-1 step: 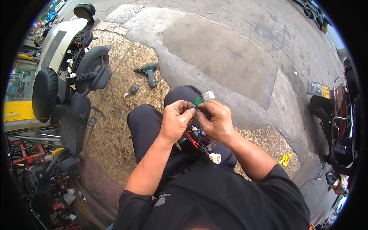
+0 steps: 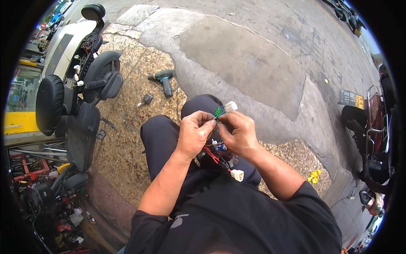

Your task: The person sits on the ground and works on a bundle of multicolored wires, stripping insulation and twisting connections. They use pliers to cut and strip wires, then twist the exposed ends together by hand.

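Observation:
My left hand (image 2: 196,131) and my right hand (image 2: 237,132) meet above my lap, thumbs and fingers pinched on thin wires (image 2: 218,115) of a wiring harness. One wire is dark green, with a bright green piece beside it. A white plug connector (image 2: 231,106) sticks up just beyond my right fingertips. Below my hands, red wires (image 2: 211,154) and other coloured leads bunch together on my lap. A second white connector (image 2: 237,174) hangs from that bundle near my shirt. The exact spot where the fingers pinch is partly hidden.
A cordless drill (image 2: 164,81) and a small dark part with wires (image 2: 147,99) lie on the ground ahead-left. At left stands a partly stripped electric scooter (image 2: 86,101), above a heap of parts (image 2: 50,203). A yellow flower-like thing (image 2: 314,176) and a red scooter (image 2: 376,122) are at right.

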The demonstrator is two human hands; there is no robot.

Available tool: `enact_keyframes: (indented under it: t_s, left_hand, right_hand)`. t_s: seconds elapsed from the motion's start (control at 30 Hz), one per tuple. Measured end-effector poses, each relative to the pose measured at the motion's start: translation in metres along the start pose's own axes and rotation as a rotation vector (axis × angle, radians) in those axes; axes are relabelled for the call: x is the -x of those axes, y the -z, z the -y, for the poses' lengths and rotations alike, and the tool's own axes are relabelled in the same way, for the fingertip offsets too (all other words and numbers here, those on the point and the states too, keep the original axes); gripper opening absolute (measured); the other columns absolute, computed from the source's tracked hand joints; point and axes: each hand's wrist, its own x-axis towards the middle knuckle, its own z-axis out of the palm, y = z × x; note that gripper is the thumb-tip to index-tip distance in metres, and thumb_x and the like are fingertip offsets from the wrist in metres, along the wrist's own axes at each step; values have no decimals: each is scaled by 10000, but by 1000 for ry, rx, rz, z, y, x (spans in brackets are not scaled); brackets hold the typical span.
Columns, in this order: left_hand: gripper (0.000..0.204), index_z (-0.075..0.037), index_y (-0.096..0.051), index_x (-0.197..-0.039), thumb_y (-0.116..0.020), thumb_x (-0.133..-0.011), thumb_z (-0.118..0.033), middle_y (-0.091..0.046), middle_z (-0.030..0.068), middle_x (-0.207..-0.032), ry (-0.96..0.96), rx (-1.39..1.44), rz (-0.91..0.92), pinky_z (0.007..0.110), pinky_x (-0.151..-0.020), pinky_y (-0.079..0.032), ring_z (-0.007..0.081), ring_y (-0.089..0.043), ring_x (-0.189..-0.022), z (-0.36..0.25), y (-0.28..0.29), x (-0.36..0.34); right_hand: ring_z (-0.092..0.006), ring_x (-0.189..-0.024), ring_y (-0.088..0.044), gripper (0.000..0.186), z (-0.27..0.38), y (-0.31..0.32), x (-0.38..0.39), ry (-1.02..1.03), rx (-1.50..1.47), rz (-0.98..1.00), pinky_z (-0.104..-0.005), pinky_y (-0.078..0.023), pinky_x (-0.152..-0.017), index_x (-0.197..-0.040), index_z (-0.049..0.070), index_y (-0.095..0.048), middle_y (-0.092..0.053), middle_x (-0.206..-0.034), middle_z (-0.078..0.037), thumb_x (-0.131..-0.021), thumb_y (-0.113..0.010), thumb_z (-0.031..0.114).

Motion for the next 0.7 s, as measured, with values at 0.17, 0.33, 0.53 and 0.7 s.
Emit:
enact_keyframes:
  t_s: [0.17,0.33,0.53,0.7]
  left_hand:
    - [32,36,-680,-968,-666,-939,40,-702,31,-879,39,-42,-5,210,-697,-511,63,-631,-769,1,0,1]
    - [45,38,-682,-970,-673,-929,53,-710,38,-893,-33,-106,-7,210,-723,-521,62,-642,-789,4,1,3]
    - [53,27,-705,-923,-701,-874,6,-708,42,-786,-221,-318,-155,260,-620,-501,67,-621,-699,16,-7,2]
    - [61,27,-696,-913,-697,-864,-11,-723,107,-831,-456,-612,-205,296,-658,-530,127,-670,-736,7,-9,2]
  right_hand:
    - [-391,-745,-681,41,-1,-1,-3,-29,29,-16,-454,-548,-660,-827,23,-681,-677,-796,-174,-796,-708,32]
    - [-402,-736,-674,46,-3,-3,-3,-59,36,-6,-470,-541,-656,-820,24,-669,-674,-790,-184,-796,-705,40]
    - [-385,-720,-676,44,-10,-3,2,-78,5,31,-461,-539,-648,-826,31,-670,-668,-768,-176,-800,-703,43]
    - [-281,-652,-656,81,-1,-6,1,-106,-21,-12,-368,-514,-602,-887,6,-705,-655,-770,-135,-812,-734,19]
